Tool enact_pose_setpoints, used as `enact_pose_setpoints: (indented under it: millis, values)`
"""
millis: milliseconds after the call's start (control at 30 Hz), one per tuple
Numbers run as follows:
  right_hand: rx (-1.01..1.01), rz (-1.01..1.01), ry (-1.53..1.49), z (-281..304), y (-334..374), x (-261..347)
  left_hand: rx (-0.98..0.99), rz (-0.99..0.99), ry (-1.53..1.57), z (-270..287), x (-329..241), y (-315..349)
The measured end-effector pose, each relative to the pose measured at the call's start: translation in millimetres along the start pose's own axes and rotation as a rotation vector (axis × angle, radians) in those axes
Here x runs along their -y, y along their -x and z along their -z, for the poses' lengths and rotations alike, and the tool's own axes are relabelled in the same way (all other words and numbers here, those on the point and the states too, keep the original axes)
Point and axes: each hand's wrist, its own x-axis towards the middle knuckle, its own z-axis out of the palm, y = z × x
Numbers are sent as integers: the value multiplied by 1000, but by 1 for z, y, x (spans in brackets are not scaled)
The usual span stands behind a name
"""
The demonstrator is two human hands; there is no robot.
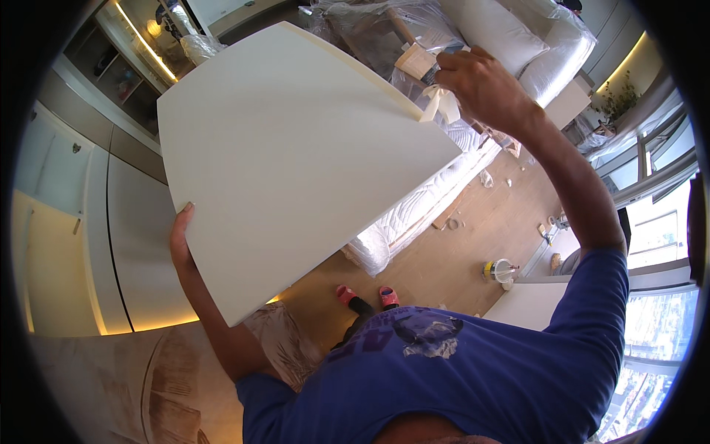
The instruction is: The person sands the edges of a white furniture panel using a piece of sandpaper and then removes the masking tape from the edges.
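Observation:
A large white panel is tilted up in front of me and covers the middle of the view. My left hand grips its left edge, with the thumb on the front face and the other fingers hidden behind. Past the panel's right edge, my raised right hand is closed. A crumpled cream tape strip hangs just under its fingers and reaches the panel's edge, where a cream band runs along the side. Beside the fingertips shows a flat tan piece with a greyish band; whether the hand touches it, I cannot tell.
Behind the panel lies a plastic-wrapped mattress, with a wrapped sofa farther back. A small bucket and a brush are at the right. Scraps litter the wooden floor. Cabinets line the left; windows are right.

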Motion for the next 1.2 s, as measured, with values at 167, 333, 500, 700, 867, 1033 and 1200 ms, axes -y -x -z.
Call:
enact_pose_setpoints:
  millis: [167,333,500,700,867,1033,1200]
  values:
    - [-36,-15,104,1,-50,-37,76,-16,-27,27,7,-19]
    - [55,-36,229,6,-114,-76,111,34,35,28,4,-20]
    - [-34,-24,314,-8,-172,-106,102,32,26,34,9,-26]
    - [-72,-92,437,-27,-255,-152,-32,-4,-21,33,16,-25]
    - [-77,-310,206,-19,-336,-173,-287,66,-54,17,8,-17]
    - [-258,-636,-436,-54,-419,-198,-413,13,-21,-6,3,6]
    - [-619,-752,-1594,-56,-464,-274,-396,-43,75,-30,11,-3]
